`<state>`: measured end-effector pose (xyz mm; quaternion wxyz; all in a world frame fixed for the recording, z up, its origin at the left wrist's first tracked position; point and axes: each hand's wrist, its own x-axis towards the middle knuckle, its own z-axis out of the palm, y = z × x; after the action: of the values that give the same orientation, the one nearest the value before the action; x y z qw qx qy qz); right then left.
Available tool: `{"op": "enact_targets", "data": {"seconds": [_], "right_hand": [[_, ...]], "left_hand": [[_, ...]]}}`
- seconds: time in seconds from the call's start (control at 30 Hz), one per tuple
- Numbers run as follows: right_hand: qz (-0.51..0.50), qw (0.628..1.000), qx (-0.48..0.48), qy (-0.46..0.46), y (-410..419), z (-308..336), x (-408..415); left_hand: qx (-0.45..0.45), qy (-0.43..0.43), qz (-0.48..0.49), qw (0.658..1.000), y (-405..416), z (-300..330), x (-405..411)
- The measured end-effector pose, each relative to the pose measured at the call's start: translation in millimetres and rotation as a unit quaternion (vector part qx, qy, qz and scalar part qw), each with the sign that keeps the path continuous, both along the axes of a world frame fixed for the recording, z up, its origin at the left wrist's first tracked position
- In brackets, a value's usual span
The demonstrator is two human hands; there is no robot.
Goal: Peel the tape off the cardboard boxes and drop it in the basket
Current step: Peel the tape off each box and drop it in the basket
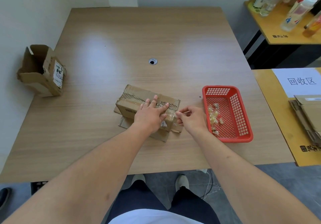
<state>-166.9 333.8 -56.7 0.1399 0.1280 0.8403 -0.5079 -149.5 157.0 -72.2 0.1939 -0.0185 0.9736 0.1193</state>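
A brown cardboard box [133, 96] lies on the wooden table [121, 37] in front of me, with clear tape [171, 115] across its top and right end. My left hand [150, 115] presses flat on the box top, fingers spread. At the box's right end, my right hand [191, 117] pinches a strip of the clear tape. A red plastic basket [241, 112] stands just right of my right hand. Several crumpled tape pieces [214, 117] lie inside it.
A second, opened cardboard box [42, 70] stands at the table's left edge by the wall. A cable hole [153, 61] sits mid-table. To the right, a yellow surface holds a paper sign [301, 81] and flattened cardboard [307, 116]. Bottles [295, 3] stand on a shelf at the far right.
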Motion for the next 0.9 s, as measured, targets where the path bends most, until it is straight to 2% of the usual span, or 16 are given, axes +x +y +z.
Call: {"op": "enact_targets", "data": {"seconds": [0.17, 0.27, 0.57, 0.67, 0.77, 0.9], "right_hand": [[0.09, 0.984, 0.13, 0.08, -1, -2, -1], [0.129, 0.97, 0.184, 0.095, -2, -2, -2], [0.145, 0.963, 0.222, 0.053, -6, -4, -7], [0.192, 0.94, 0.272, 0.076, -7, -1, -6], [0.232, 0.922, 0.281, 0.128, 2, 3, 0], [0.29, 0.873, 0.324, 0.221, 8, 7, 7]], "left_hand": [[-0.003, -0.004, -0.001, 1.0, 1, -1, -1], [-0.005, -0.005, -0.002, 1.0, 1, -2, -2], [0.003, -0.01, 0.01, 1.0, 3, -2, -2], [0.011, -0.016, 0.017, 1.0, 3, -1, -4], [0.014, -0.018, 0.021, 1.0, 4, 0, -7], [0.019, -0.021, 0.022, 0.999, 6, 1, -8]]}}
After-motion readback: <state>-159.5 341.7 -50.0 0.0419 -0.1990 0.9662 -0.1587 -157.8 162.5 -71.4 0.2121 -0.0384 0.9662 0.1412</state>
